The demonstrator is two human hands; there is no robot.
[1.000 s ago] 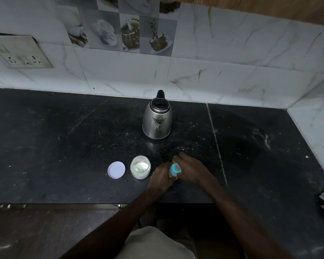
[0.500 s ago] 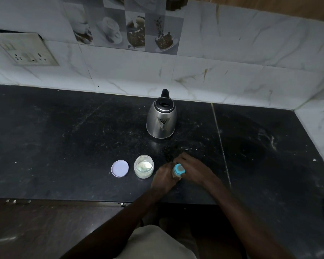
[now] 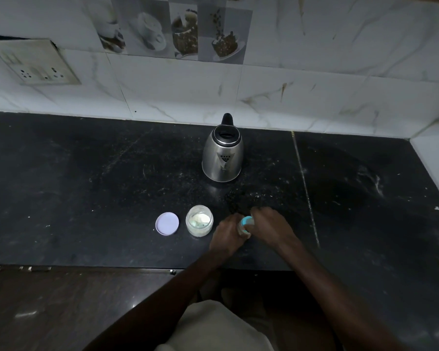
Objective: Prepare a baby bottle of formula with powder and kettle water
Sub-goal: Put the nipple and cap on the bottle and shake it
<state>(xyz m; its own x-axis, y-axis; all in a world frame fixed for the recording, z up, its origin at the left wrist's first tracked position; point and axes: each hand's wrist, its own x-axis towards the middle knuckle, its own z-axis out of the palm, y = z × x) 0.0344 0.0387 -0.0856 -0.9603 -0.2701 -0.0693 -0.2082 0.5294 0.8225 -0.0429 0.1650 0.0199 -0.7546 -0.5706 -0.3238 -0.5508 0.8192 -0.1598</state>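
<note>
From my station the black countertop (image 3: 86, 186) fills most of the view, and everything for the job stands on it. At the back the steel kettle (image 3: 222, 155) is upright with its lid down, well apart from the hands, so I cannot tell whether water has been poured.

Near the front edge the left hand (image 3: 226, 235) is wrapped round the body of the baby bottle (image 3: 247, 221). The right hand (image 3: 270, 224) is curled over its teal collar, clamped for a twist, though I cannot say whether it is turning on or off.

Just left of the bottle, the powder jar (image 3: 199, 220) stands open with pale powder inside. Its lilac lid (image 3: 167, 223) lies flat beside it, so I judge the powder step is begun or close.

I can read no brand or writing on the kettle, jar or bottle.
</note>
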